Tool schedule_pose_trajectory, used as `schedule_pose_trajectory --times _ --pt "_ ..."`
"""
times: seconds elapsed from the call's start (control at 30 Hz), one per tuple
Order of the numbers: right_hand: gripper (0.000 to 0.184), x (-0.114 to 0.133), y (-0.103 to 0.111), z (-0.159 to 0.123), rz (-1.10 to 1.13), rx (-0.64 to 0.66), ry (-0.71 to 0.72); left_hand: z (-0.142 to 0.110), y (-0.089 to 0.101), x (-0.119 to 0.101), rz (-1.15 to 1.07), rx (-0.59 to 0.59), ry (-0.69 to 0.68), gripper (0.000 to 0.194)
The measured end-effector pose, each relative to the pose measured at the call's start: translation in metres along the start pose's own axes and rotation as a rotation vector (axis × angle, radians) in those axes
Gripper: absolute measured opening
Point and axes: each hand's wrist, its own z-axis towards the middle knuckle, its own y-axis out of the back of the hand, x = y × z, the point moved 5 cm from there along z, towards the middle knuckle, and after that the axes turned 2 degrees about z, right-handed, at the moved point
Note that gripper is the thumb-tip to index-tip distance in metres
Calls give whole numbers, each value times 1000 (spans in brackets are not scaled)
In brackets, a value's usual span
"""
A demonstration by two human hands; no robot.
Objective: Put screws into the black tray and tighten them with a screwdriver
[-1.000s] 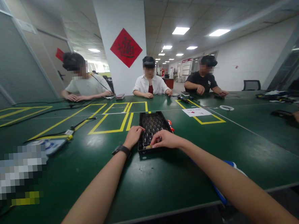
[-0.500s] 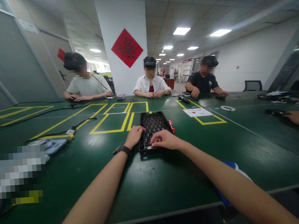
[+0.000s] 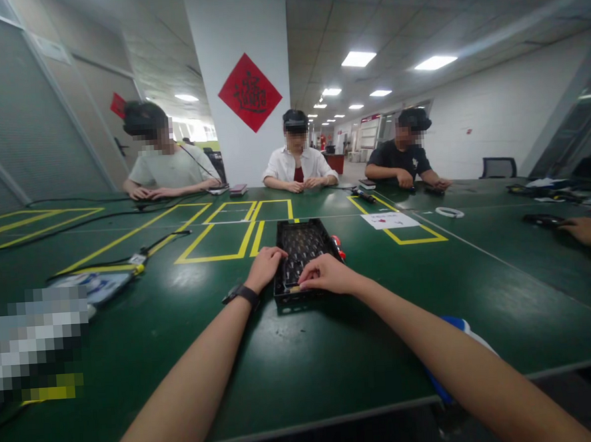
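Observation:
In front of me on the green table lies a shallow black tray with rows of small shiny bits across its inside. My left hand is closed at the tray's left rim, fingertips over the edge. My right hand reaches over the right side with thumb and fingers pinched at the near end. A small yellowish piece shows by those fingertips; what the pinch itself holds is too small to make out. Red round parts stick out at the tray's right side.
Yellow tape outlines mark the green table. A white sheet and a white ring lie to the right. Cables run along the left. A blue-and-white item is partly under my right forearm. Several people sit around the table.
Both hands stay at the tray in nearly the same places. The fingers of my right hand have shifted very slightly at the near end. The view has tilted a little.

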Motion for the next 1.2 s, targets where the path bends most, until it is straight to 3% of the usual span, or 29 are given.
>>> schedule_pose_trajectory --times 0.43,0.8,0.97,1.2 --pt "24 3 2 0 -114 -9 28 -1 0 0 -12 -10 17 38" --pt "27 4 1 -1 -45 31 10 0 0 0 -14 -12 20 38" --pt "26 8 5 0 -81 -35 56 -1 1 0 -15 -10 26 38" --pt "24 9 4 -2 -101 -12 59 0 0 1 -27 -11 19 38"
